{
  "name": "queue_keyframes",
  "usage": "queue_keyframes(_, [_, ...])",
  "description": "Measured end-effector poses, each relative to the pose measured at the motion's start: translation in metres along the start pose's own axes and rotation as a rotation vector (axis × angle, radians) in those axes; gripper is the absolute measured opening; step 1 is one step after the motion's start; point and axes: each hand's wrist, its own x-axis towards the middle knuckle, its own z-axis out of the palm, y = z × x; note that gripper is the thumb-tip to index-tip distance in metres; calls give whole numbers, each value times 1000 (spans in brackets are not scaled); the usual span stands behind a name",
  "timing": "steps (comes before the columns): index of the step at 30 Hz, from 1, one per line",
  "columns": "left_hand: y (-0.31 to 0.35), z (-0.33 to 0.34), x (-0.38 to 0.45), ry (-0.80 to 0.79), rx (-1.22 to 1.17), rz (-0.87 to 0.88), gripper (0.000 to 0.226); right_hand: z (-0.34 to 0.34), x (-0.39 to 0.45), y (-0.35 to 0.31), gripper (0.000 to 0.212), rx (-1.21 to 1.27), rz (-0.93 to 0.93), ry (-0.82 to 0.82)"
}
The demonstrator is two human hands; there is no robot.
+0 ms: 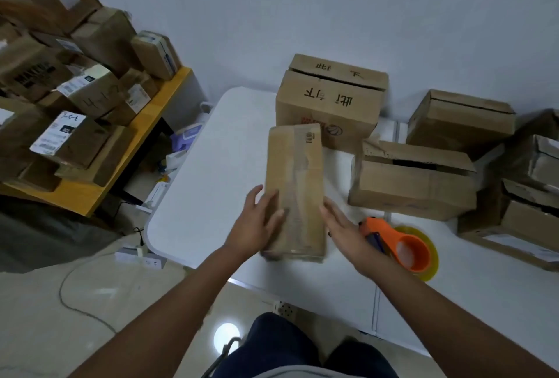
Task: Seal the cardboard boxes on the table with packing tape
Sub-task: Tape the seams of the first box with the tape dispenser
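Note:
A long narrow cardboard box (295,178) lies on the white table (211,172) in front of me, with clear tape along its top. My left hand (257,226) rests with straight fingers on the box's near left side. My right hand (341,226) lies flat against its near right edge, fingers straight. An orange tape dispenser (402,244) with a yellowish roll lies on the table just right of my right hand. Unsealed boxes stand behind: a large one with handwriting (329,105) and one with a gaping flap (411,178).
More cardboard boxes (459,120) crowd the table's right side. A wooden shelf (99,187) on the left is piled with labelled parcels. A power strip (140,259) and cable lie on the floor by the table's left corner.

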Motion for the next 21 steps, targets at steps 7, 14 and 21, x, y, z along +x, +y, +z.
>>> queue_keyframes(7, [-3,-10,-17,-140,609,-366,113,42,20,-3,96,-126,42,-311])
queue_keyframes(14, [-31,-40,41,-30,547,-367,95,18,56,-31,60,-173,-19,-82])
queue_keyframes(21, [-50,-66,154,15,466,-319,86,-9,76,-50,41,-15,0,154])
